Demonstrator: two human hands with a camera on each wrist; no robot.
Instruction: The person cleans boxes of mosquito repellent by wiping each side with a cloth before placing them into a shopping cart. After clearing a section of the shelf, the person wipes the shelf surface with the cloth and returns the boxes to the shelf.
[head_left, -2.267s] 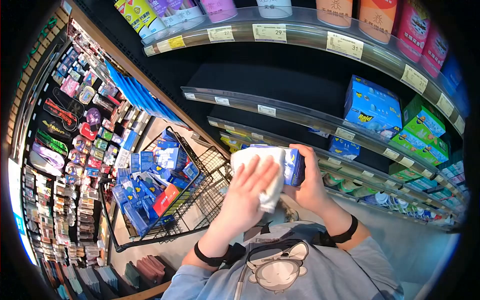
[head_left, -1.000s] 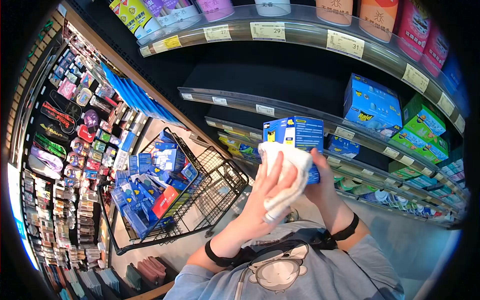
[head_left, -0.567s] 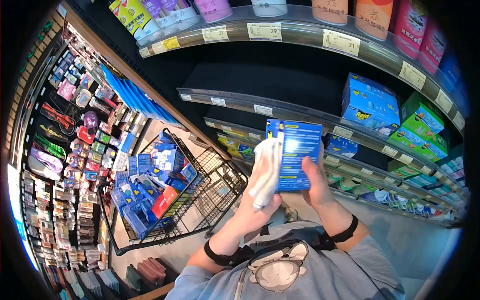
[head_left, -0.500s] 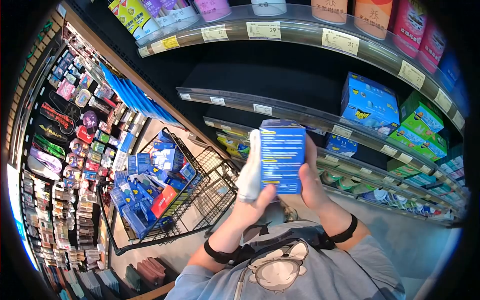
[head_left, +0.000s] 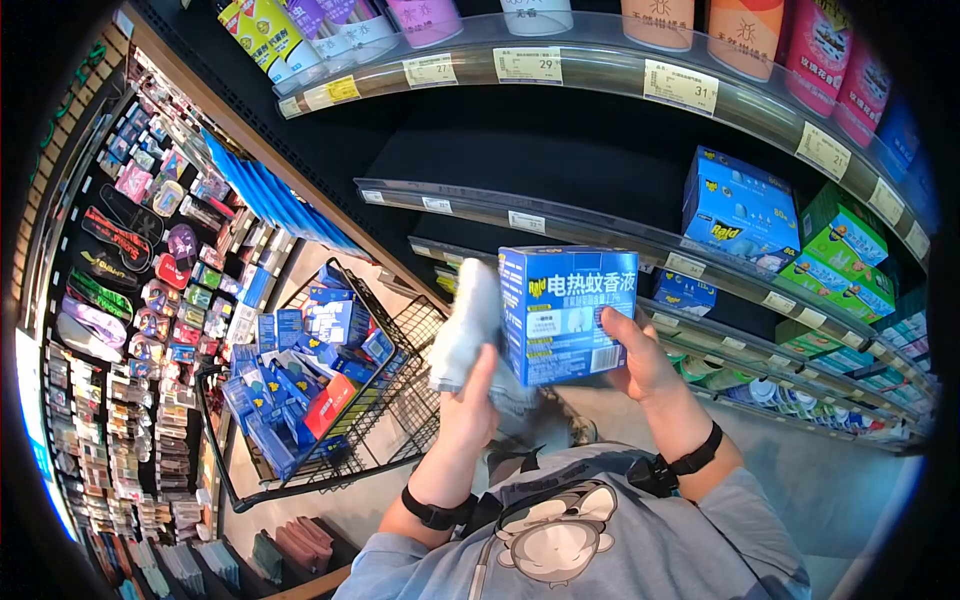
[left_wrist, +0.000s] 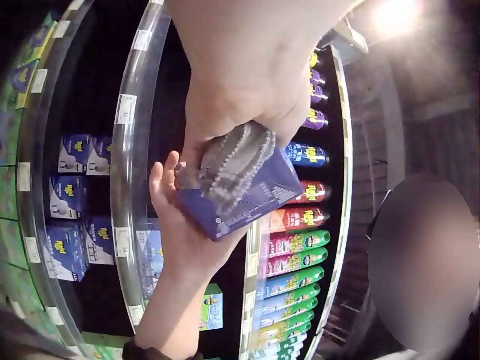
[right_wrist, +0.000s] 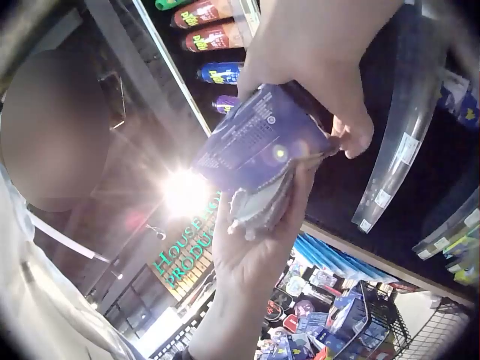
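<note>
A display wall (head_left: pixel 120 260) of small hanging goods is seen at far left. Beside it a wire cart (head_left: pixel 400 420) is parked, loaded with blue boxes (head_left: pixel 300 370). Next to the cart, a white cloth (head_left: pixel 462 325) is gripped in the left hand (head_left: pixel 472 400), fingers curled round it, and is pressed against the left side of a blue box (head_left: pixel 568 312). The box is held upright in front of the shelves, at chest height, with its printed face turned to the camera. It is gripped from the right by the right hand (head_left: pixel 640 360), thumb on the front and fingers behind. Behind the box, curved shelves (head_left: pixel 600 235) with price tags (head_left: pixel 527 65) are seen, and more blue and green boxes (head_left: pixel 845 255) are stacked at right.
</note>
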